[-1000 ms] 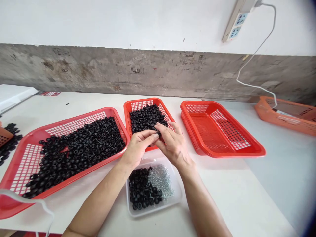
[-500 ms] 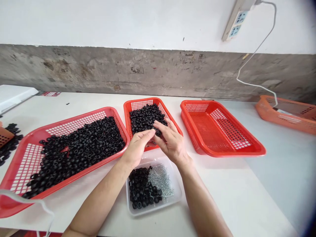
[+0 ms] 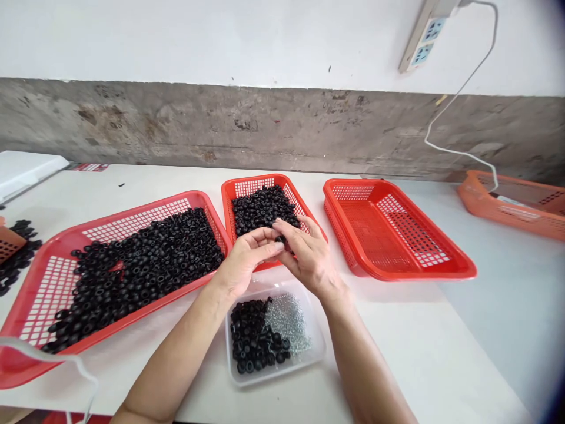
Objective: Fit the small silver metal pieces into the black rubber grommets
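Above the near part of a smaller red basket (image 3: 253, 187), a small black piece (image 3: 280, 239) is held between the fingertips of the left hand (image 3: 251, 250) and the right hand (image 3: 309, 253). The grip of each hand is narrow, drawn in around that one piece; how the hidden fingertips are placed behind it cannot be told. Within the smaller red basket, a dense heap of black parts (image 3: 262, 206) is contained, its near portion partly covered by the hands.

Between the forearms, a translucent tray (image 3: 282, 372) is set on the pale worktop (image 3: 375, 341). Its left side is taken up by round black rings (image 3: 251, 335), its right side by tiny silvery pieces (image 3: 289, 321), and the two heaps are seen touching along the middle.

To the left, a larger red basket (image 3: 46, 294) is loaded with many more black fittings (image 3: 154, 259), while its mesh left wall is left exposed. To the right, another red basket (image 3: 371, 224) is stood a little apart, its floor and mesh walls open to view. At the far right, a white item (image 3: 514, 202) is held inside an orange basket (image 3: 498, 206), which is partly cropped.
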The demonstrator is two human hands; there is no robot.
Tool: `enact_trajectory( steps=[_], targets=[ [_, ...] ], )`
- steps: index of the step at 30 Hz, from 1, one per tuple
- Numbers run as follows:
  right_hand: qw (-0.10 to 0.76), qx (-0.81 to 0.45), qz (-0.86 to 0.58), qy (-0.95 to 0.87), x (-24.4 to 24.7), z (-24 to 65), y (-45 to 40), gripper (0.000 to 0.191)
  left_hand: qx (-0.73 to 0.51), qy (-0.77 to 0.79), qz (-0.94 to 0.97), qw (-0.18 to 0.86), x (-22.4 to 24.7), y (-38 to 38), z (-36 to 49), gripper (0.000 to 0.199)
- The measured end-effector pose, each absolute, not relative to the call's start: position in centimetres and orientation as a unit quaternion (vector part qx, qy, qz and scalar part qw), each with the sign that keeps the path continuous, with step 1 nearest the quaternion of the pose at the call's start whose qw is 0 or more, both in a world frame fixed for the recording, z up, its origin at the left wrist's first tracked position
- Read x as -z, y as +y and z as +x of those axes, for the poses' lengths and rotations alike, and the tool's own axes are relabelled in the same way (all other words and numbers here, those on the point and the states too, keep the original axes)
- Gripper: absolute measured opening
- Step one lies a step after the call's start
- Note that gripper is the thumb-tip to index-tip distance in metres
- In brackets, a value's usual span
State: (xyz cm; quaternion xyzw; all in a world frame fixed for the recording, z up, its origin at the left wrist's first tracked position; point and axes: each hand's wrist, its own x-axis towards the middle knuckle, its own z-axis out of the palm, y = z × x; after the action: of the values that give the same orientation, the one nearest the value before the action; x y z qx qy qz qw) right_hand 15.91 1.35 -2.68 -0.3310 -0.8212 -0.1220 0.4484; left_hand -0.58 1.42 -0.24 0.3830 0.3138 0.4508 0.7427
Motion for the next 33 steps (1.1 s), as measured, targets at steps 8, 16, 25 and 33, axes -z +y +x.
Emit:
enact_trajectory(
  steps=[8, 16, 25, 33],
  targets=[
    [0.456, 0.119, -0.327, -0.819, 3.1, 15.8, 1.4, 0.037, -0.465, 0.306, 0.440, 0.705, 0.6, 1.3, -0.1, 0.022],
    [0.487, 0.136, -0.314, -0.803, 3.5, 15.6, 1.8, 0.042, -0.481, 0.332, 0.484, 0.652, 0.6, 0.9, 0.0, 0.027],
    [0.592, 0.062, -0.458, -0.660, 1.9, 16.5, -0.2, 0.043, -0.611, 0.388, 0.421, 0.547, 0.0, 1.3, -0.7, 0.027],
    [0.698, -0.254, -0.401, -0.536, -0.4, 15.1, -1.1, 0.051, -0.572, 0.350, 0.474, 0.570, -0.7, 0.3, -0.5, 0.025]
  ],
)
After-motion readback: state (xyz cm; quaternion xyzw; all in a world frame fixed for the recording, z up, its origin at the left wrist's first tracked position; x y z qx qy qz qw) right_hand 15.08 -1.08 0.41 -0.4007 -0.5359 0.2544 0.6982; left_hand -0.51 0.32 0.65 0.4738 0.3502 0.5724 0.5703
